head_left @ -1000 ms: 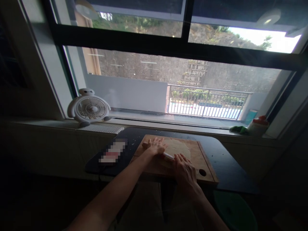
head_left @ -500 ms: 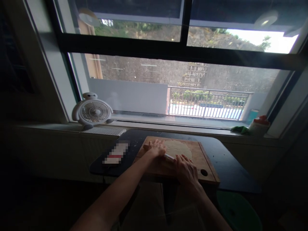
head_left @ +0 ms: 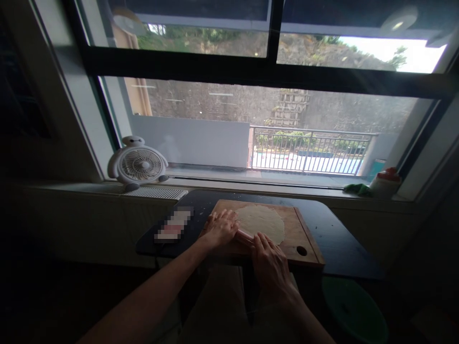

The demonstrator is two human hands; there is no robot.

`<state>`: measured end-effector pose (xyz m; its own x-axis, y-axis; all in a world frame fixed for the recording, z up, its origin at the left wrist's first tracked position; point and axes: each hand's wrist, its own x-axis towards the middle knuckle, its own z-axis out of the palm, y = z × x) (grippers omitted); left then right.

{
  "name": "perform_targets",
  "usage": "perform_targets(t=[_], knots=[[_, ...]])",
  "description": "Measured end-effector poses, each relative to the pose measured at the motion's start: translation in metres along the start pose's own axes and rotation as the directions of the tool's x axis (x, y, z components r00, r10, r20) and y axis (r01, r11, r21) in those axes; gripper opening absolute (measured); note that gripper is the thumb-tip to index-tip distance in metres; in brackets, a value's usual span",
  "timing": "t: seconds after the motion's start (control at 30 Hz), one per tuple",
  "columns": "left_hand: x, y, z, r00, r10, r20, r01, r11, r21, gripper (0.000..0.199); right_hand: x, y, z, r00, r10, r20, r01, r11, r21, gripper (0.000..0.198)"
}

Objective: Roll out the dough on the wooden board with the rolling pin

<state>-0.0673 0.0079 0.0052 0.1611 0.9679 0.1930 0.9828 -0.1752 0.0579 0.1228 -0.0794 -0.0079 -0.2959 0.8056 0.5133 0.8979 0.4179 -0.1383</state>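
A rolling pin (head_left: 245, 237) lies slantwise at the near edge of a flat, rounded sheet of dough (head_left: 261, 222). My left hand (head_left: 221, 227) is closed over the pin's left part, its fingers pointing forward. Further right and nearer to me, my right hand (head_left: 270, 258) bends its fingers over the other end. Only the pin's middle shows between the hands; they hide both ends. Under the dough is a wooden cutting board (head_left: 294, 224) with a round hole near its right front corner.
The board rests on a dark table (head_left: 340, 243). To its left lies a blurred-out flat object (head_left: 174, 225). A white fan (head_left: 139, 165), a green cloth (head_left: 357, 189) and a bottle with an orange top (head_left: 386, 183) stand along the window. A green stool or basin (head_left: 355, 308) sits below right.
Both hands have drawn the rolling pin back toward me and a little left. More of the dough's near part now shows, and the pin has turned.
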Motion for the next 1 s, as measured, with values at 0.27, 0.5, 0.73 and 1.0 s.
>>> perform_targets(t=[0.27,0.5,0.73,1.0], knots=[[0.025,0.01,0.003,0.998,-0.046,0.052,0.047,0.998,-0.033,0.057,0.008,0.007,0.0,1.0,0.018,0.01,-0.018,1.0,-0.026,0.039],[0.084,0.037,0.01,0.996,-0.042,0.082,0.047,0.997,-0.062,0.059,0.025,0.037,-0.001,0.994,0.105,0.032,-0.104,0.994,-0.031,0.039],[0.033,0.015,0.009,0.999,0.03,-0.012,-0.031,1.0,-0.006,0.053,0.006,0.015,-0.004,1.0,0.018,0.008,-0.018,1.0,-0.013,0.038],[0.019,0.016,0.002,0.999,0.03,-0.029,-0.029,0.999,0.039,0.052,0.031,0.034,-0.003,0.996,0.08,0.043,-0.08,0.997,-0.003,0.038]])
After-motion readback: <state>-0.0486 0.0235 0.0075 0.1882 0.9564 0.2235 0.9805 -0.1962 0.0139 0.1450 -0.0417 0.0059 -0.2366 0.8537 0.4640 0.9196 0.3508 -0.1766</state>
